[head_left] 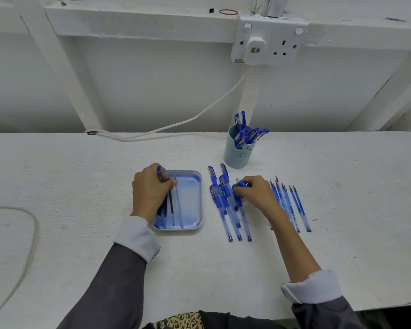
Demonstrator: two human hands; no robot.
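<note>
1. While the left hand (152, 188) is curling its fingers round a blue pen (160, 173), it is sitting over the left side of the tray (201, 200), and its fingertips are reaching down among the refills (170, 205) lying lengthwise inside; whether it is also gripping any of them, I cannot tell.
2. The right hand (256, 193) is pinching a small blue pen part (242, 184) between thumb and fingers, right of the tray; whether this is a cap or the end of a whole pen is not showing.
3. The capped pens (223, 205) are lying side by side between the tray and the right hand, their caps pointing away from the person, and the right fingers are hanging just over the nearest ones.
4. The uncapped pens (294, 207) are lying in a row to the right of that hand, tips pointing away, some partly hidden under the wrist.
5. The cup (239, 153) is standing upright behind the capped pens, and the pens inside it are leaning to the right.
6. The table (81, 176) is bearing all of this, while a cable (176, 125) is running from its far edge up to the socket (285, 43) on the wall, where a plug (255, 47) is sitting in the left outlet.
</note>
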